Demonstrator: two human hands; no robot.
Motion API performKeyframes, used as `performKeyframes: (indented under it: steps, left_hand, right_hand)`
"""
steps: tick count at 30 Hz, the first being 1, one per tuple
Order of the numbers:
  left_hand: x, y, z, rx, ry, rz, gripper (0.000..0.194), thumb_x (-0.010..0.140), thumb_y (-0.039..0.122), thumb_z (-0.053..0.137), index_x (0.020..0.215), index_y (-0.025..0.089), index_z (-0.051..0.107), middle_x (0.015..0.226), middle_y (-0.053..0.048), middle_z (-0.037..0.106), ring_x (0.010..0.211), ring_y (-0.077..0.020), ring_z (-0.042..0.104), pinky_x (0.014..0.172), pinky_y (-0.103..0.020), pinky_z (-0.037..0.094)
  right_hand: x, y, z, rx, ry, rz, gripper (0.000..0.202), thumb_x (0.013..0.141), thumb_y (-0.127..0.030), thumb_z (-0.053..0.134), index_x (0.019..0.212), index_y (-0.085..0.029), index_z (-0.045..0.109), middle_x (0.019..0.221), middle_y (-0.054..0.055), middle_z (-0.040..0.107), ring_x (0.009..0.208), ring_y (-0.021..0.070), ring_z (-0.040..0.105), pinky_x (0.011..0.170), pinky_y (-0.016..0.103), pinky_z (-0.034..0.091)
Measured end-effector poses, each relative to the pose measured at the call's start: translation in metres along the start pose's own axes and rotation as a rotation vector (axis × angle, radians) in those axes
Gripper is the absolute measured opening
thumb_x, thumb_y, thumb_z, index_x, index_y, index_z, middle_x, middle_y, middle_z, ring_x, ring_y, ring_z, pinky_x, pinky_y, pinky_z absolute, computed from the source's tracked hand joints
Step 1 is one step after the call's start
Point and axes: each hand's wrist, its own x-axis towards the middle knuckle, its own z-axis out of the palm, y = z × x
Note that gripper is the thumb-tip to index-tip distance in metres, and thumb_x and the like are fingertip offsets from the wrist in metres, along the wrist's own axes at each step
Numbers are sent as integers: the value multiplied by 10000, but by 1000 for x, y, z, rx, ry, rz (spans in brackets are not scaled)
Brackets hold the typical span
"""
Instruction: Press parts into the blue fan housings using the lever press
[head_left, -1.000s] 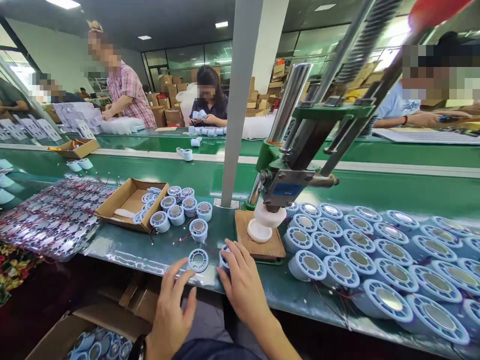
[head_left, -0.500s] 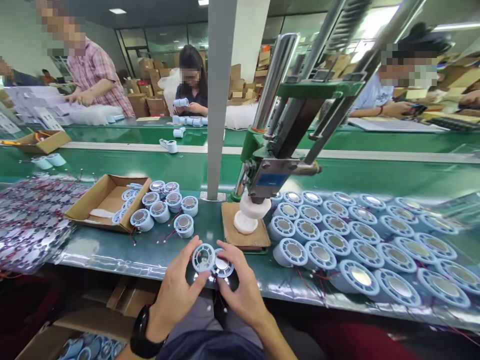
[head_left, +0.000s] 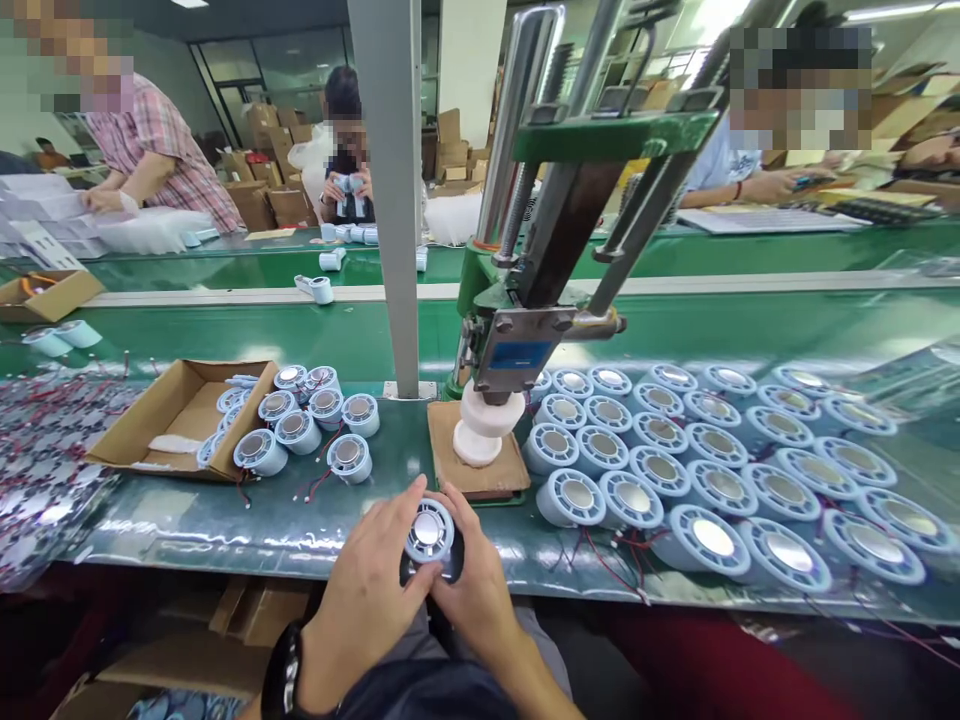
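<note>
Between my hands, near the bench's front edge, is a light-blue round housing [head_left: 451, 560] with a silver disc in its middle. A light-blue slotted ring [head_left: 412, 545] lies over its top, around the disc; I cannot tell whether it is fully seated. My left hand [head_left: 375, 580] grips the left side, thumb at the front. My right hand [head_left: 480, 585] closes round the right side. Just beyond my fingers stands a green hand press [head_left: 525, 345], its white upper pad [head_left: 491, 412] above a round white seat [head_left: 477, 446] on a brown board [head_left: 442, 470].
Many similar housings [head_left: 660, 470] with red wires stand in rows on the right. Several more housings [head_left: 298, 430] stand left, beside a cardboard tray [head_left: 120, 460] of rings. Wired parts [head_left: 52, 470] cover the far left. A grey post [head_left: 394, 250] rises ahead; other people work across the bench.
The ring in my left hand has come over the housing in my right hand, and my hands have drawn together. The view has shifted slightly to the right.
</note>
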Motion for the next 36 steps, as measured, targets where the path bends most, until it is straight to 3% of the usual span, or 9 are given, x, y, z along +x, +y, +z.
performKeyframes:
  steps: [7,15,19,23,26,28,30,33,36]
  left_hand:
    - [5,7,-2,35,-8,-26,863,809,108,643,1556,277,247,1276,-64,670,1062,-272,626,909,-411,549]
    - [1,6,10,-117,47,-165,715,794,126,656,1458,220,406,1293,-98,647,1119,-280,610,956,-419,523]
    - [-4,3,18,-237,63,-222,650,865,226,635,1465,211,385,1328,-125,617,1192,-286,582,1005,-450,500]
    - [-8,-2,27,-362,7,-264,577,910,284,574,1455,188,414,1432,-152,544,1318,-296,517,1089,-485,450]
    - [-8,-6,30,-456,-60,-277,551,904,293,553,1428,155,451,1454,-171,531,1342,-299,513,1114,-487,435]
    - [-5,-8,28,-504,-82,-300,550,876,296,582,1398,150,486,1418,-167,569,1306,-298,551,1103,-482,449]
    - [0,-9,23,-533,-96,-336,542,824,285,633,1342,152,545,1347,-151,630,1239,-299,601,1080,-476,469]
    - [8,-9,13,-545,-101,-392,549,742,249,697,1276,156,613,1261,-123,690,1167,-299,647,1062,-463,489]
    - [12,-7,5,-527,-138,-411,575,720,228,722,1284,169,627,1269,-106,693,1185,-298,643,1083,-461,477]
  right_hand:
    - [1,0,1,22,-9,19,841,789,-87,574,1551,-208,240,1350,105,593,1219,181,628,1016,311,559]
    - [1,1,-1,38,-51,25,842,832,-128,604,1569,-244,214,1364,93,580,1239,184,609,1034,323,549]
    - [1,2,-7,-37,-156,-12,758,839,-95,544,1548,-220,305,1425,121,523,1309,215,552,1073,364,527]
    - [4,3,-20,-81,-351,30,793,831,-49,477,1579,-209,267,1500,124,440,1400,227,458,1139,419,470]
    - [19,-4,-43,-140,-522,37,761,844,-69,515,1565,-213,319,1496,120,447,1377,242,488,1123,417,486]
    - [41,-21,-69,-208,-549,-50,744,855,-130,589,1552,-236,352,1476,108,476,1329,259,539,1071,406,535]
    - [76,-49,-105,-280,-384,-214,714,869,-199,628,1535,-277,382,1445,79,514,1299,260,566,1046,403,561]
    - [148,-105,-166,-435,40,-438,561,907,-275,614,1454,-279,490,1368,40,579,1274,212,579,1095,365,516]
    - [231,-151,-214,-664,347,-355,562,885,-395,488,1368,-113,537,1319,51,586,1264,237,550,882,301,469]
